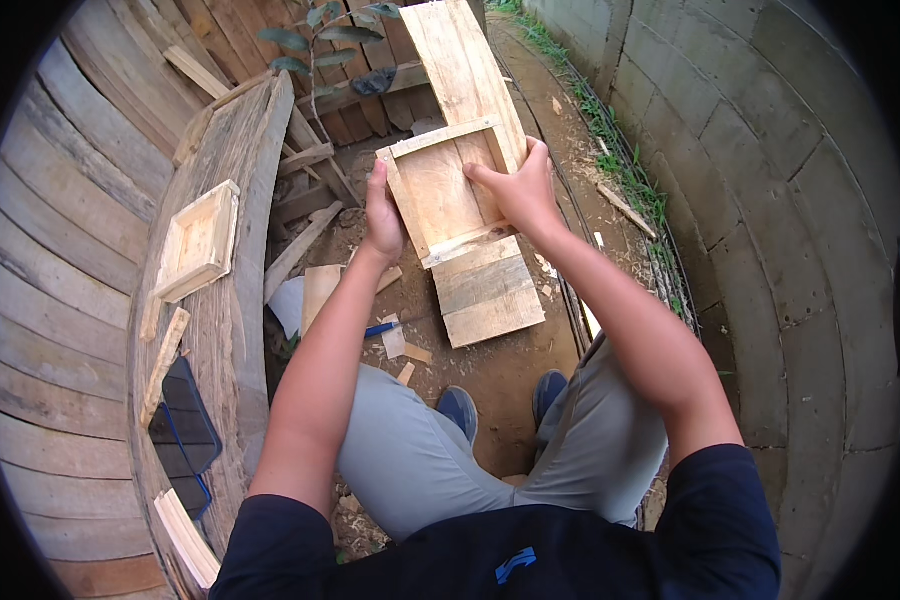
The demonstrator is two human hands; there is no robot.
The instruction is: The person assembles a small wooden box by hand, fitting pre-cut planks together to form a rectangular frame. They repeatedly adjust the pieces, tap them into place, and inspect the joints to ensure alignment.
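Between my two hands is a shallow wooden box [440,195] with raised strips along its edges, tilted over the ground. My left hand [384,218] presses against its left side, thumb up along the edge. My right hand [526,195] grips the right side, with the thumb reaching inside over the bottom boards. A long pale board [465,65] runs up and away from behind the box's far right corner; whether it is joined to the box is hidden. Under the near edge shows a flat piece of planks [488,295], partly covered by the box.
On my left, a rough wooden bench [225,190] bears a second small wooden box [195,245], a dark phone-like slab [188,410] and wood strips. Offcuts and a blue-handled tool [380,328] lie on the dirt. A block wall [750,200] stands on the right.
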